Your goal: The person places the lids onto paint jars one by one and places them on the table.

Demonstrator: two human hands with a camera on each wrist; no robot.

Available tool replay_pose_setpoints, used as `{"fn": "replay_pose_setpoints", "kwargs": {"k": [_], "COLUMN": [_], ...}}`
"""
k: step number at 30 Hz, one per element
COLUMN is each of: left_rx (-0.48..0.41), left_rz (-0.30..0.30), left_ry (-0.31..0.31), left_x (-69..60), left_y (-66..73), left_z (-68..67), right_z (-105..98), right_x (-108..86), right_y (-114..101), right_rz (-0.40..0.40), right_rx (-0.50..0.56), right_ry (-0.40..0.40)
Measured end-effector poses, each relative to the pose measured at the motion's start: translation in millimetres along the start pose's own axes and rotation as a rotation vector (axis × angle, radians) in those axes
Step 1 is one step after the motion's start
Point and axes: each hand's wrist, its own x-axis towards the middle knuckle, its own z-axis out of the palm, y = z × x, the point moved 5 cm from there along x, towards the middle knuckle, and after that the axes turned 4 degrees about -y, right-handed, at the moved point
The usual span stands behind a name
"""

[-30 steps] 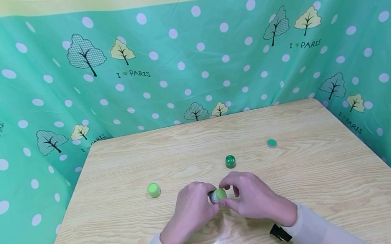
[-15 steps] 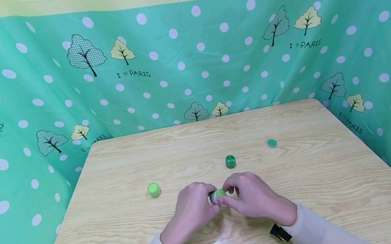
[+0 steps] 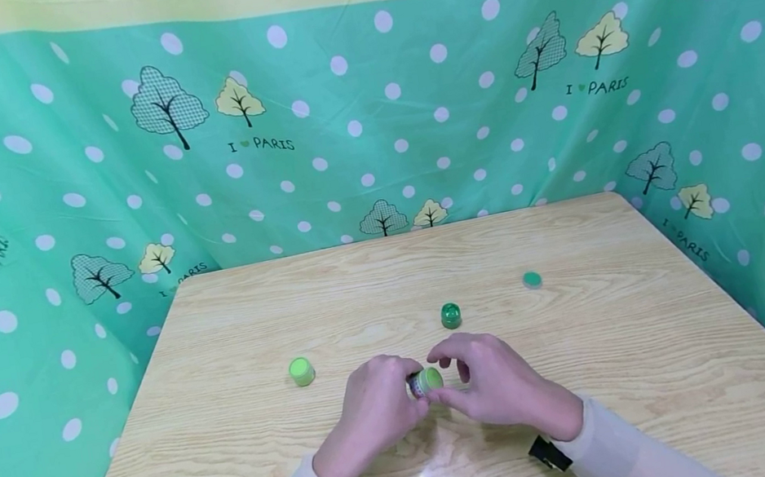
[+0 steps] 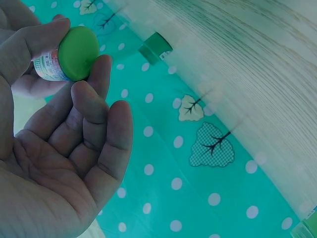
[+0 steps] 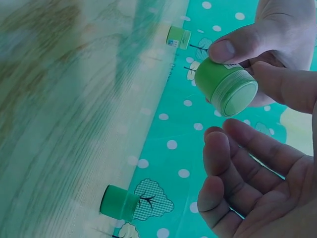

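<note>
My left hand [image 3: 384, 399] grips a small green paint jar [image 3: 426, 382] above the table, its round end facing right. Close by, my right hand [image 3: 488, 379] has its thumb at the jar's lower edge; the index finger arches above, apart from it. In the right wrist view the jar [image 5: 225, 87] shows a clear ridged rim, with the right fingers spread loosely below. The left wrist view shows a printed label and a smooth green end on the jar [image 4: 79, 53].
A light green jar [image 3: 302, 371] stands left on the wooden table [image 3: 231, 319]. A darker green jar [image 3: 450, 316] is behind the hands, and a flat green disc, perhaps a lid [image 3: 532, 279], lies farther right. A dotted curtain [image 3: 393, 113] surrounds the table.
The right thumb and fingers closed in on the jar's end half a second ago, and now stand spread away again. The left hand and the jar have hardly moved.
</note>
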Motion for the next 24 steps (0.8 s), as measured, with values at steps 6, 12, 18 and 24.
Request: {"fn": "replay_pose_setpoints", "kwargs": {"k": [6, 12, 18, 24], "left_rx": [-0.005, -0.004, 0.000, -0.003], "left_rz": [0.014, 0.017, 0.006, 0.006], "left_ry": [0.010, 0.015, 0.001, 0.004], "left_x": [-0.3, 0.0, 0.1, -0.4], "left_y": [0.0, -0.2, -0.2, 0.5], "left_z": [0.4, 1.0, 1.2, 0.7], "right_z": [1.8, 2.4, 3.3, 4.2], "right_x": [0.7, 0.7, 0.8, 0.7], "right_y": [-1.6, -2.3, -1.4, 0.4], "right_rz": [-0.020, 0.000, 0.025, 0.039], "right_rx": [0.023, 0.029, 0.016, -0.002], "right_ry": [-0.022, -0.031, -0.038, -0.039]}}
